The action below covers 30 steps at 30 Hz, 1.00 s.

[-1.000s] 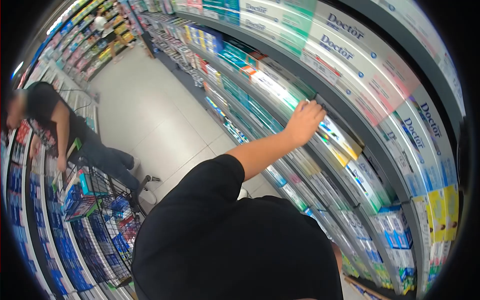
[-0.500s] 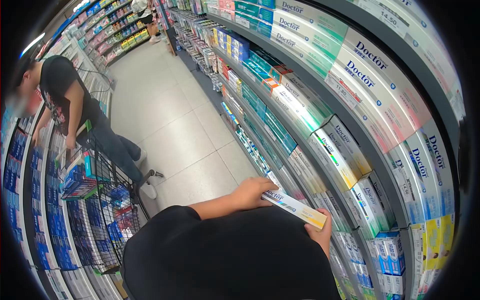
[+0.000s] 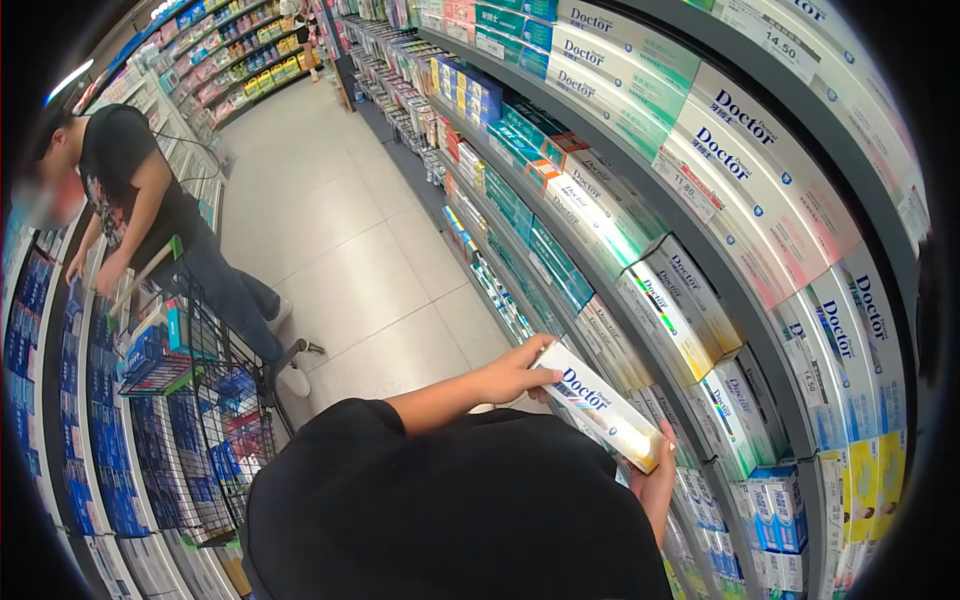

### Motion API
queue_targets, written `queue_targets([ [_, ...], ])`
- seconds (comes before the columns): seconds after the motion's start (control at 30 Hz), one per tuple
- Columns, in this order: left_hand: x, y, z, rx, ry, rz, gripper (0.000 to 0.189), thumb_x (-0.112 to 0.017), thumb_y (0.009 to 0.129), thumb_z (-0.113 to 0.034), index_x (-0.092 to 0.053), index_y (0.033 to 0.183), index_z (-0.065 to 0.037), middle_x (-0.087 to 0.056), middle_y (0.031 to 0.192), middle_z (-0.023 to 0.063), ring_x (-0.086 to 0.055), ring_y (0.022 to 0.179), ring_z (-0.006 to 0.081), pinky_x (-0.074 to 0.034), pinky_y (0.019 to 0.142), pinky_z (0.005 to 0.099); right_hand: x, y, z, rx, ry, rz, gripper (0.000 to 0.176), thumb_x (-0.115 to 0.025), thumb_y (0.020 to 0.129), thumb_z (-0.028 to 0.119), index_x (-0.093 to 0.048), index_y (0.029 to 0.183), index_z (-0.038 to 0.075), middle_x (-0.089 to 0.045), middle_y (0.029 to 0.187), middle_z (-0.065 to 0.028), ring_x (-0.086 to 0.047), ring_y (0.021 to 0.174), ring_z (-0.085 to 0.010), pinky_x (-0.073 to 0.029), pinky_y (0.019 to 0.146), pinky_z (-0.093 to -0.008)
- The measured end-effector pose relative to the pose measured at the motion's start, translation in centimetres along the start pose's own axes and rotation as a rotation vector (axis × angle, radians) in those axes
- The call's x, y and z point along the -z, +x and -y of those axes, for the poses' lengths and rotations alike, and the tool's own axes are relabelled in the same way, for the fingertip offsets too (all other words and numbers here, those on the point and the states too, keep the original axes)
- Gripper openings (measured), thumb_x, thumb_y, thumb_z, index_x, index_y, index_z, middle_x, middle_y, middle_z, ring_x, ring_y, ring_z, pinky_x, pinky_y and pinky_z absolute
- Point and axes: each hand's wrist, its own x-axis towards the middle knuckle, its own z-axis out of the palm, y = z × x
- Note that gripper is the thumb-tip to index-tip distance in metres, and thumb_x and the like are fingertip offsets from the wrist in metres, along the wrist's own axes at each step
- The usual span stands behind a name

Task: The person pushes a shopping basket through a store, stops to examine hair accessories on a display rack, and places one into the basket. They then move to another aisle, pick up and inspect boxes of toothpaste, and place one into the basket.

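While the left hand (image 3: 515,377) and right hand (image 3: 656,482) grip opposite ends of a long white-and-yellow cardboard box (image 3: 604,408) between them, inspection seems under way; turning it would need one looser grip.

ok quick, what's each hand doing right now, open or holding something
Left hand: closed, holding one end of the white Doctor box.
Right hand: closed, holding its yellowish end.

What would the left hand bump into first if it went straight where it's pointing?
Past the white Doctor box it holds, the left hand would probably meet the shelved boxes ahead first, though how far off they are is unclear.
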Motion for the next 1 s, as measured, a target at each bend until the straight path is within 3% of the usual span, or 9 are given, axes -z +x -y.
queue_targets([
  [0.03, -0.4, 0.0, -0.3, -0.028, 0.011, -0.028, 0.066, -0.059, 0.089, -0.027, -0.022, 0.137, -0.002, -0.058, 0.098, 0.0126, -0.059, 0.064, 0.0144, -0.048, 0.056, 0.0263, -0.5, -0.6, 0.4, 0.059, -0.006, 0.030, 0.061, -0.054, 0.089, 0.029, -0.028, 0.140, 0.007, -0.052, 0.119, -0.0131, -0.058, 0.100, -0.0258, -0.052, 0.072, -0.0346],
  [0.1, -0.9, -0.2, -1.9, -0.003, 0.012, -0.084, 0.059, -0.057, 0.090, -0.025, -0.025, 0.135, -0.003, -0.057, 0.097, 0.0105, -0.057, 0.065, 0.0135, -0.047, 0.054, 0.0256, -1.4, -1.6, 1.9, 0.145, 0.025, 0.114, 0.072, -0.056, 0.083, 0.018, -0.019, 0.144, 0.007, -0.048, 0.124, -0.0143, -0.056, 0.104, -0.0268, -0.052, 0.072, -0.0342],
  [0.2, -1.1, 0.3, -2.7, 0.061, -0.043, -0.138, 0.052, -0.052, 0.091, -0.028, -0.032, 0.133, -0.005, -0.057, 0.095, 0.0081, -0.056, 0.066, 0.0130, -0.047, 0.051, 0.0255, -1.7, -2.0, 2.5, 0.267, -0.013, 0.141, 0.078, -0.060, 0.079, 0.016, -0.018, 0.144, 0.004, -0.044, 0.129, -0.0154, -0.052, 0.110, -0.0263, -0.052, 0.073, -0.0336],
  [0.23, -0.9, 0.9, -2.4, 0.116, -0.064, -0.140, 0.052, -0.051, 0.091, -0.030, -0.032, 0.133, -0.006, -0.057, 0.095, 0.0078, -0.056, 0.066, 0.0131, -0.047, 0.051, 0.0257, -1.4, -2.3, 2.6, 0.250, 0.010, 0.146, 0.080, -0.063, 0.077, 0.010, -0.019, 0.143, 0.000, -0.040, 0.134, -0.0163, -0.047, 0.118, -0.0269, -0.048, 0.087, -0.0365],
  [0.3, -0.8, 1.3, -2.1, 0.175, -0.078, -0.151, 0.052, -0.050, 0.091, -0.035, -0.036, 0.132, -0.007, -0.058, 0.098, 0.0073, -0.057, 0.068, 0.0136, -0.049, 0.053, 0.0257, -0.6, -2.1, 1.9, 0.280, -0.029, 0.077, 0.078, -0.063, 0.078, 0.010, -0.020, 0.143, -0.001, -0.040, 0.135, -0.0166, -0.045, 0.121, -0.0274, -0.041, 0.096, -0.0385],
  [0.43, 0.0, 0.8, -2.1, 0.101, -0.170, 0.036, 0.056, -0.052, 0.090, -0.038, -0.035, 0.133, -0.005, -0.059, 0.102, 0.0087, -0.059, 0.071, 0.0132, -0.050, 0.057, 0.0244, 1.0, -1.9, 0.4, 0.316, 0.037, 0.039, 0.072, -0.063, 0.081, 0.010, -0.025, 0.140, -0.004, -0.041, 0.136, -0.0173, -0.042, 0.125, -0.0277, -0.028, 0.108, -0.0409],
  [0.6, 1.2, 1.0, -2.3, -0.003, -0.131, 0.155, 0.055, -0.056, 0.090, -0.033, -0.037, 0.132, -0.003, -0.060, 0.101, 0.0113, -0.060, 0.061, 0.0168, -0.051, 0.058, 0.0267, 1.9, -2.2, -1.0, 0.320, 0.050, 0.005, 0.066, -0.063, 0.085, 0.017, -0.030, 0.138, -0.003, -0.044, 0.132, -0.0164, -0.045, 0.122, -0.0268, -0.033, 0.103, -0.0407],
  [0.83, -0.4, 3.2, -1.7, 0.079, -0.048, -0.053, 0.046, -0.057, 0.088, -0.043, -0.053, 0.105, 0.000, -0.064, 0.078, 0.0094, -0.062, 0.062, 0.0125, -0.050, 0.053, 0.0234, 2.7, -2.4, -2.7, 0.319, 0.046, -0.126, 0.043, -0.054, 0.092, 0.026, -0.044, 0.124, 0.000, -0.055, 0.118, -0.0109, -0.054, 0.102, -0.0206, -0.044, 0.079, -0.0367],
  [1.0, -1.0, 3.1, -1.9, 0.190, 0.027, -0.011, 0.056, -0.052, 0.087, -0.055, -0.057, 0.099, -0.001, -0.062, 0.068, 0.0086, -0.061, 0.057, 0.0125, -0.049, 0.052, 0.0234, 3.9, -3.3, -2.5, 0.274, -0.080, -0.164, 0.036, -0.053, 0.093, 0.025, -0.048, 0.120, 0.001, -0.058, 0.110, -0.0095, -0.055, 0.094, -0.0182, -0.045, 0.074, -0.0326],
])
